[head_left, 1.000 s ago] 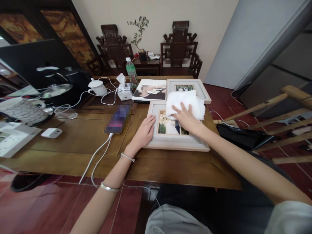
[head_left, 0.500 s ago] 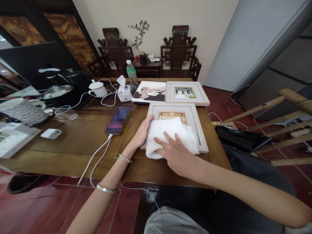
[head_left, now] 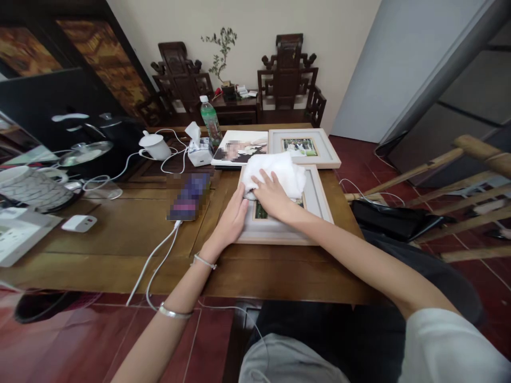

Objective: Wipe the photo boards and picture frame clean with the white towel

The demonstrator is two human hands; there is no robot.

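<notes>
A white fluffy towel, bunched up, covers the upper part of a light wooden picture frame on the table. My right hand grips the towel from above, pressing it down on the frame with fingers spread over it. Part of the photo shows under my right hand; the rest is hidden. Along the frame's left edge lies my left hand, its fingers stretched out and touching the side. Beyond are a second frame with a photo and a white-covered photo album.
Left of the frame lies a phone with a white cable. Farther back stand a tissue box, a green-labelled bottle and a lidded white cup. A patterned kettle and a power strip sit at far left.
My right hand has pushed the towel away from me, from the frame's near half to its far half, uncovering the near edge. My left hand stays at the left side.
</notes>
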